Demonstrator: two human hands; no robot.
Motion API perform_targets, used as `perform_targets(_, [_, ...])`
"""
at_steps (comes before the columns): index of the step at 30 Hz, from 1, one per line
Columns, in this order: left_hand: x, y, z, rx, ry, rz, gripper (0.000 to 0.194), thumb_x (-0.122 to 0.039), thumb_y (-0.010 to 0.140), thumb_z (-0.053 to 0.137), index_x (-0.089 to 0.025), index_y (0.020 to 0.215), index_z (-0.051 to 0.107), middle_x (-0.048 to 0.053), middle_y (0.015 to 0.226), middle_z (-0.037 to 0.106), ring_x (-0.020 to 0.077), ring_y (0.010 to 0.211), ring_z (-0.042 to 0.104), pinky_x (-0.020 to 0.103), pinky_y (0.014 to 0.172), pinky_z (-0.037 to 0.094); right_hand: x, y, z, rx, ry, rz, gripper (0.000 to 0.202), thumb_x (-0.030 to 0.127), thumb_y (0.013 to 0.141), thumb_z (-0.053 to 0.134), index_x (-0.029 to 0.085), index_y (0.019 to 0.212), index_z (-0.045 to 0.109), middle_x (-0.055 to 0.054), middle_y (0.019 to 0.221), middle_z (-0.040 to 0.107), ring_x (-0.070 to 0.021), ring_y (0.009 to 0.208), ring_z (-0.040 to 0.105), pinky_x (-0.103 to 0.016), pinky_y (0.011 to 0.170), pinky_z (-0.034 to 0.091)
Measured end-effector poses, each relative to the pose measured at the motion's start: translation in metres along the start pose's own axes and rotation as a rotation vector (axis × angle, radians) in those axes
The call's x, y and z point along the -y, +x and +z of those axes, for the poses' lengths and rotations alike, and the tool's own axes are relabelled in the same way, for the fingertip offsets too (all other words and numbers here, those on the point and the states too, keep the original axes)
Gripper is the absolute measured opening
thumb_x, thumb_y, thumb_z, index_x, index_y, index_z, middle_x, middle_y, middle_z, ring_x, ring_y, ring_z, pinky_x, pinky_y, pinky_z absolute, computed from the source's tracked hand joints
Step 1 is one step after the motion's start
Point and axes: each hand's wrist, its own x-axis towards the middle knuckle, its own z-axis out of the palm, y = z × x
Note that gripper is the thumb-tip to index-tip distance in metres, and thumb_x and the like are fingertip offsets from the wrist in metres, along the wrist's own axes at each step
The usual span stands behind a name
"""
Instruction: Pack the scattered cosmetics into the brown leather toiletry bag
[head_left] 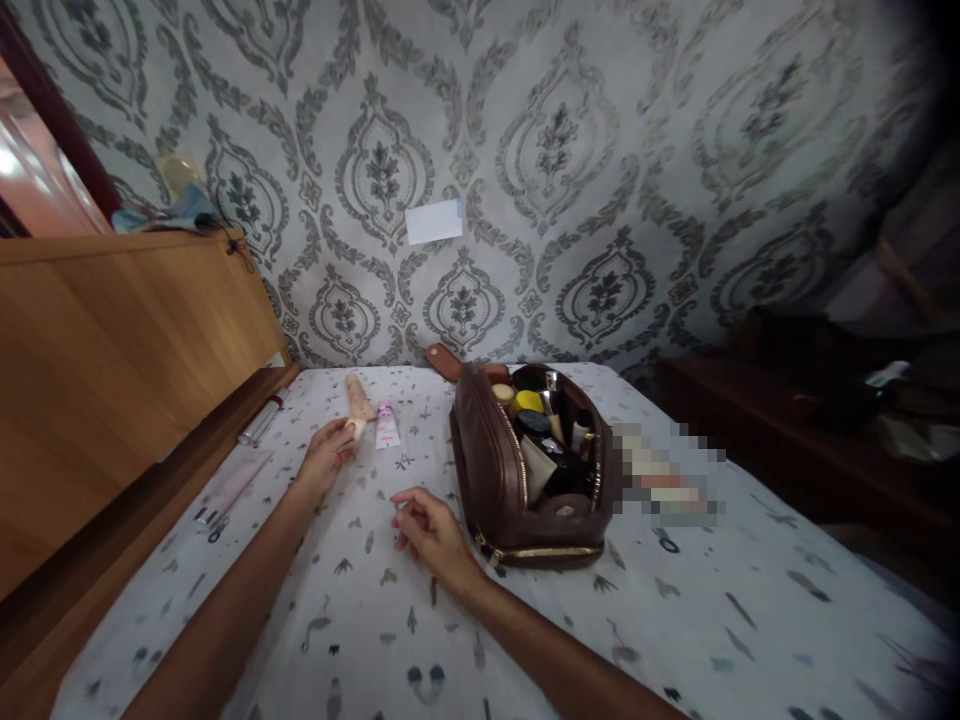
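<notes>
My left hand [328, 450] has its fingers closed round the near end of a small cream-coloured item [355, 427], whose exact kind I cannot make out. Just beyond it a beige tube-like item [361, 398] lies on the patterned white sheet. A pink and white tube [387, 425] rests to the right of these. Nearer the middle, my right hand [427, 535] hovers over the sheet with bent fingers apart and nothing in them. To its right stands a brown bag [487, 460], unzipped, with several cosmetics inside, among them a yellow item [527, 402] and a black round one [534, 423].
A wooden board [135, 380] borders the sheet [360, 620] on the left, with a clear tube-like item [261, 421] and a pinkish flat item [238, 483] near it. Patterned wallpaper rises behind. A blurred patch lies right of the bag, and dark furniture stands farther right.
</notes>
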Motion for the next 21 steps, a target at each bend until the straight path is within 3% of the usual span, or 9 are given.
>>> perform_targets(6, [-0.019, -0.069, 0.034, 0.276, -0.211, -0.1, 0.046, -0.055, 0.07, 0.073, -0.016, 0.093, 0.064, 0.009, 0.093, 0.07, 0.0217, 0.083, 0.067, 0.029, 0.065, 0.052, 0.003, 0.001, -0.002, -0.104, 0.173, 0.031, 0.057, 0.064, 0.075, 0.063, 0.019, 0.107, 0.056, -0.002, 0.085, 0.059, -0.0118, 0.058, 0.062, -0.019, 0.043, 0.039])
perform_targets(9, [-0.022, -0.093, 0.047, 0.369, -0.21, -0.045, 0.046, -0.047, 0.071, 0.077, -0.016, 0.102, 0.066, 0.007, 0.092, 0.069, 0.0191, 0.08, 0.065, 0.027, 0.069, 0.052, 0.004, 0.001, -0.003, -0.116, 0.235, 0.033, 0.063, 0.077, 0.075, 0.054, 0.018, 0.097, 0.058, -0.003, 0.085, 0.061, -0.0116, 0.054, 0.061, -0.021, 0.043, 0.041])
perform_targets(11, [-0.022, -0.102, 0.049, 0.387, -0.098, 0.03, 0.046, -0.044, 0.072, 0.078, -0.017, 0.108, 0.066, 0.007, 0.1, 0.07, 0.021, 0.091, 0.065, 0.028, 0.079, 0.052, 0.005, 0.001, -0.003, -0.114, 0.247, 0.019, 0.065, 0.08, 0.074, 0.05, 0.018, 0.091, 0.058, -0.003, 0.082, 0.062, -0.0114, 0.052, 0.059, -0.022, 0.042, 0.041])
perform_targets(16, [-0.014, -0.104, 0.043, 0.364, 0.184, 0.181, 0.048, -0.046, 0.075, 0.071, -0.019, 0.114, 0.064, 0.009, 0.109, 0.07, 0.0265, 0.102, 0.065, 0.035, 0.091, 0.051, 0.001, 0.0, -0.004, -0.142, 0.164, -0.031, 0.057, 0.072, 0.077, 0.056, 0.018, 0.097, 0.061, -0.002, 0.082, 0.062, -0.0141, 0.063, 0.06, -0.021, 0.046, 0.043])
perform_targets(21, [-0.007, -0.104, 0.043, 0.334, 0.429, 0.41, 0.035, -0.039, 0.072, 0.069, -0.023, 0.103, 0.07, 0.008, 0.107, 0.071, 0.0281, 0.101, 0.066, 0.039, 0.093, 0.052, -0.008, -0.001, -0.005, -0.246, 0.049, -0.107, 0.039, 0.044, 0.073, 0.071, 0.023, 0.104, 0.061, 0.0, 0.086, 0.063, -0.0162, 0.074, 0.061, -0.024, 0.057, 0.048])
